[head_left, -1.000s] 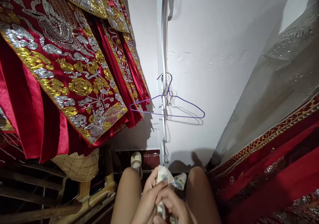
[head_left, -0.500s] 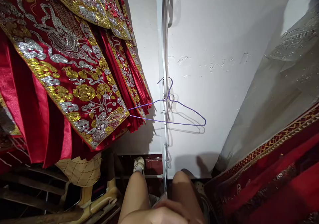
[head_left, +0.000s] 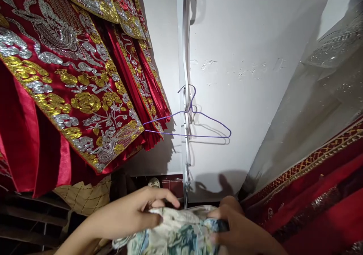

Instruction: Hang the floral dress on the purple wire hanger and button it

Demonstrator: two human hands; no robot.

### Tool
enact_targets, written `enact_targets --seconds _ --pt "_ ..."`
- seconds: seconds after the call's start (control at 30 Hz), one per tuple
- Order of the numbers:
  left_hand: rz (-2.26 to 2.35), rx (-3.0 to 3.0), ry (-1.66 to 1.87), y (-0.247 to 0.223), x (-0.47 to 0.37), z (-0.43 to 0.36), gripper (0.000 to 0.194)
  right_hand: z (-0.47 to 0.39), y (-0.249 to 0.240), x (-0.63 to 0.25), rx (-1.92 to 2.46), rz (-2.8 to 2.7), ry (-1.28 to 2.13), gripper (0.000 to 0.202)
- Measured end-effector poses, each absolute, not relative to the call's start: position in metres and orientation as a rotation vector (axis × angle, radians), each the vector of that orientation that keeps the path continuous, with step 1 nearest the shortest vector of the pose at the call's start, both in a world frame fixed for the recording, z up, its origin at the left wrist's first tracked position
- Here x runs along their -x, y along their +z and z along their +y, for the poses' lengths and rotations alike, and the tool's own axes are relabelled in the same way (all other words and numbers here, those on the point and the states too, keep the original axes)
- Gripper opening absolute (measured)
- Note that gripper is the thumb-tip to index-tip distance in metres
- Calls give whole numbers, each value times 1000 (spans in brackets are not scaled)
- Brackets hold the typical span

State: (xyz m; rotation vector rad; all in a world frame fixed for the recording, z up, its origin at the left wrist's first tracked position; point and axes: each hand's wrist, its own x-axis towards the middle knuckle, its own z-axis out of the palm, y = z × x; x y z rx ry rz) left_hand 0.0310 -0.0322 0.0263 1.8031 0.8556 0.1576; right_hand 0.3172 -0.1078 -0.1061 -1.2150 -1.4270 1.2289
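Floral cloth point(head_left: 181, 236): at six o'clock, broad between the hands, whereas half a second ago it barely showed; seemingly being spread out for handling.
Left hand point(head_left: 130, 213): cloth's ten o'clock, thumb against it, fingers parted; cannot tell if gripping.
Right hand point(head_left: 235, 224): cloth's two o'clock, fingers clasping its edge.
Purple hanger point(head_left: 191, 107): twelve o'clock, well apart.

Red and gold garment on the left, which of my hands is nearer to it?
Left. The left hand is below and right of the garment; the right hand is farther right, across the floral cloth.
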Motion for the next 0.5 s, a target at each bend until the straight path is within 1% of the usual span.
enact_targets --seconds 0.07,0.1,0.23,0.33,0.4,0.5 --pt "953 -1971 249 31 -32 -27 45 -98 -93 -331 1250 -1548 1251 15" --pt "973 -2071 264 33 -33 -23 44 -94 -87 -337 1269 -1602 1248 12" --pt "924 -2500 152 35 -38 1 29 -81 -70 -355 1388 -1753 1199 12" --pt "978 -2785 223 39 -37 28 23 -72 -60 -360 1433 -1875 1210 10" --pt "1104 -2899 268 43 -34 46 25 -63 -50 -361 1405 -1916 1161 16" --pt "1356 -2893 294 46 -26 69 35 -45 -33 -362 1333 -1879 1008 25"
